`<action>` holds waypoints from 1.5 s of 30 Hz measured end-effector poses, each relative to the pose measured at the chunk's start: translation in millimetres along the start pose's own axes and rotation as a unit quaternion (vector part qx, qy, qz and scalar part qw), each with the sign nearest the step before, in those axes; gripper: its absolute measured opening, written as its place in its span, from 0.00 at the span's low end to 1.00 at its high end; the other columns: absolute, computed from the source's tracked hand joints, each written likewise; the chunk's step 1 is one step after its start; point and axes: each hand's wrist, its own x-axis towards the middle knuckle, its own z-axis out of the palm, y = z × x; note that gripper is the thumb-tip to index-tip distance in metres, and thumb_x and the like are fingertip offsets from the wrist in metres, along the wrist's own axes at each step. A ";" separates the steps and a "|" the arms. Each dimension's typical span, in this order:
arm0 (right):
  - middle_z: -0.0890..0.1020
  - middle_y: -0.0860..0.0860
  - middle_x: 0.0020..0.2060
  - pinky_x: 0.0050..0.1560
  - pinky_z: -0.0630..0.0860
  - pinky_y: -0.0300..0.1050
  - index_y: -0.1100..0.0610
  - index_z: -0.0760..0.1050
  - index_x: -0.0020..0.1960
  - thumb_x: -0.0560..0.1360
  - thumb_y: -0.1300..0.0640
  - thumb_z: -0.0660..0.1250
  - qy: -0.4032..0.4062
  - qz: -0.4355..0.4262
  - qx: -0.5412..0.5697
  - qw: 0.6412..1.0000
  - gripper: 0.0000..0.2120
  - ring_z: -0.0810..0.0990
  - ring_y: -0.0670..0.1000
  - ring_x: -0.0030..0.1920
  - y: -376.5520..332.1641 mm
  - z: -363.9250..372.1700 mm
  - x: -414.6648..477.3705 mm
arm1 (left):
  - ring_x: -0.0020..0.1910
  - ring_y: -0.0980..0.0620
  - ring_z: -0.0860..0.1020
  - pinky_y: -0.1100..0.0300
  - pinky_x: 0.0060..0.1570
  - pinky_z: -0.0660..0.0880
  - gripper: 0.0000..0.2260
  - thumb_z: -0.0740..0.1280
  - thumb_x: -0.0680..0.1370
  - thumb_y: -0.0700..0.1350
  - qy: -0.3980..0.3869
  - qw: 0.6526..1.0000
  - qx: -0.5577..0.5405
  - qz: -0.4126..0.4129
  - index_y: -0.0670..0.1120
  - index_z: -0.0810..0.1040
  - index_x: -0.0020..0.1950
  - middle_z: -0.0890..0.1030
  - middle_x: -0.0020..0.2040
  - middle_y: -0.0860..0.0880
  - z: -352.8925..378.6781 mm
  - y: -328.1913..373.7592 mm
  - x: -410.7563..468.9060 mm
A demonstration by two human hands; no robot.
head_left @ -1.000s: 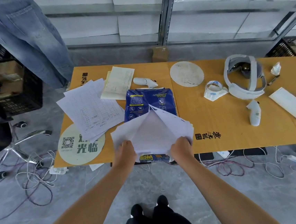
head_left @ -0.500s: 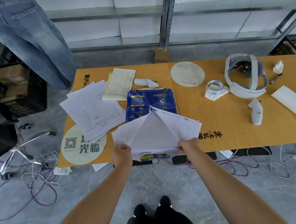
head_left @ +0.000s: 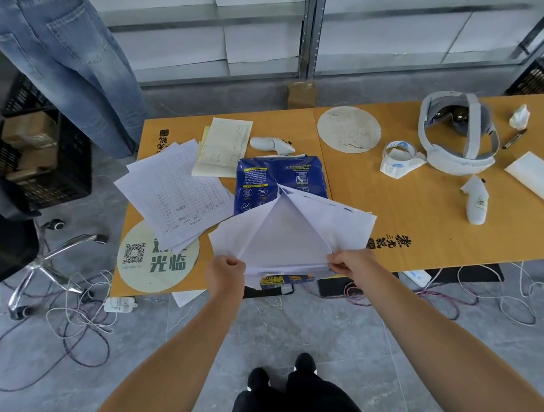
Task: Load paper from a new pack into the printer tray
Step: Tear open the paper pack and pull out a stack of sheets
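Blue printed paper pack [head_left: 279, 180], wrapper torn open at its near end, lying at the near edge of the orange-brown counter [head_left: 434, 246]; white wrapper flaps [head_left: 332, 220] spread wide over the exposed white ream [head_left: 286, 266]. Left hand [head_left: 225, 271] pinches the left flap; right hand [head_left: 349, 263] pinches the right. The ream looks heavy, floppy and slippery between sheets: best gripped across its full thickness at both short edges. Loose gridded sheets [head_left: 176, 195] lie to the left, a white headset [head_left: 457, 138] well apart to the right.

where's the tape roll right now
In the head view, the tape roll sits on the table's right half, between the round disc and the headset.
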 end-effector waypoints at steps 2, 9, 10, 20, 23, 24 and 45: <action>0.79 0.60 0.48 0.35 0.84 0.47 0.68 0.74 0.52 0.67 0.76 0.73 -0.007 -0.001 -0.010 1.000 0.16 0.81 0.58 0.45 1.6 -1.2 -1.3 | 0.33 0.53 0.75 0.66 0.28 0.69 0.02 0.66 0.75 0.38 -0.012 0.996 -0.057 -0.070 0.42 0.78 0.43 0.78 0.35 0.47 -0.8 2.2 2.8; 0.80 0.61 0.55 0.38 0.82 0.46 0.67 0.73 0.58 0.68 0.74 0.72 -0.018 0.003 -0.056 0.998 0.21 0.82 0.58 0.51 6.5 -0.8 1.4 | 0.33 0.50 0.75 0.57 0.41 0.75 0.11 0.69 0.74 0.37 -0.038 0.977 -0.144 -0.150 0.44 0.72 0.34 0.75 0.32 0.47 4.1 -8.2 15.1; 0.80 0.61 0.55 0.37 0.82 0.46 0.66 0.72 0.59 0.68 0.72 0.73 -0.017 -0.001 -0.061 0.998 0.21 0.82 0.58 0.51 6.4 0.1 2.3 | 0.34 0.50 0.76 0.58 0.42 0.76 0.09 0.69 0.74 0.37 -0.037 0.977 -0.145 -0.151 0.43 0.72 0.36 0.76 0.33 0.47 4.3 -8.9 16.8; 0.80 0.59 0.41 0.48 0.81 0.50 0.67 0.74 0.54 0.72 0.71 0.69 -0.111 0.017 -0.119 0.986 0.11 0.80 0.54 0.41 14.0 -15.1 -13.4 | 0.45 0.46 0.82 0.57 0.41 0.83 0.15 0.69 0.72 0.35 -0.137 0.959 -0.184 -0.168 0.35 0.74 0.57 0.81 0.49 0.40 -19.5 -18.9 16.8; 0.81 0.60 0.48 0.48 0.81 0.56 0.66 0.72 0.60 0.74 0.70 0.68 -0.129 -0.010 -0.064 0.989 0.15 0.81 0.58 0.47 12.2 -9.4 -18.3 | 0.58 0.42 0.78 0.53 0.49 0.81 0.17 0.67 0.74 0.35 -0.125 0.959 -0.219 -0.130 0.37 0.72 0.62 0.77 0.58 0.44 -7.7 -16.6 9.1; 0.80 0.60 0.52 0.47 0.81 0.56 0.66 0.71 0.62 0.74 0.70 0.68 -0.115 -0.026 -0.051 0.992 0.17 0.81 0.60 0.51 12.5 -5.9 -18.4 | 0.60 0.40 0.77 0.52 0.50 0.80 0.18 0.66 0.75 0.34 -0.124 0.958 -0.223 -0.127 0.38 0.71 0.65 0.75 0.58 0.45 -3.3 -14.7 6.3; 0.82 0.56 0.51 0.44 0.79 0.47 0.58 0.76 0.56 0.78 0.61 0.64 -0.246 0.005 -0.161 0.956 0.08 0.81 0.55 0.51 57.0 -30.6 -33.6 | 0.50 0.43 0.79 0.53 0.44 0.77 0.11 0.64 0.76 0.45 -0.355 0.913 -0.135 -0.149 0.44 0.75 0.58 0.81 0.52 0.42 -37.4 -45.5 -9.9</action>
